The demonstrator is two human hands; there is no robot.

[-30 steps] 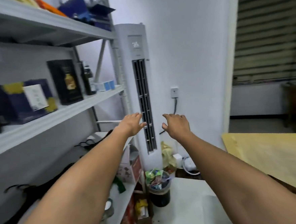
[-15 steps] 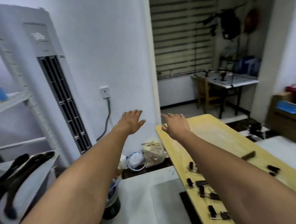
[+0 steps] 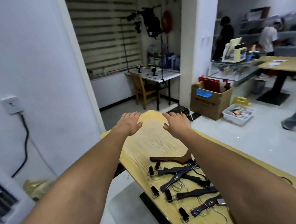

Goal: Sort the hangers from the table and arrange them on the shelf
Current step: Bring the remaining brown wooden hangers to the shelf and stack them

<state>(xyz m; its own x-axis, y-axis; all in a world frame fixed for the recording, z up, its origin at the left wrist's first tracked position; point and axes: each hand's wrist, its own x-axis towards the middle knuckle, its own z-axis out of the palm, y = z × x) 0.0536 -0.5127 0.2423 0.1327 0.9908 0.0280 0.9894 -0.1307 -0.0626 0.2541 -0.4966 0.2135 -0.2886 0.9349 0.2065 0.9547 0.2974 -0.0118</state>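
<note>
Dark strap-like hangers [image 3: 185, 184] with black clips and thin wire hooks lie jumbled on the near part of the pale, grained wooden table [image 3: 154, 139]. A curved brown wooden hanger [image 3: 171, 158] lies at the pile's far edge. The left hand [image 3: 129, 122] and right hand [image 3: 176, 123] hover over the table's far end, fingers loosely spread and holding nothing. On the floor at the far right, a cardboard box [image 3: 207, 100] holds red boards.

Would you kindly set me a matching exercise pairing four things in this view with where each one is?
1 brown wooden hanger
2 cardboard box
3 wall socket
4 wooden chair

a on the white wall at left
b on the floor beside the pillar
c at the small desk under the blind
d on the yellow table

Pairs: 1-d, 2-b, 3-a, 4-c
</note>
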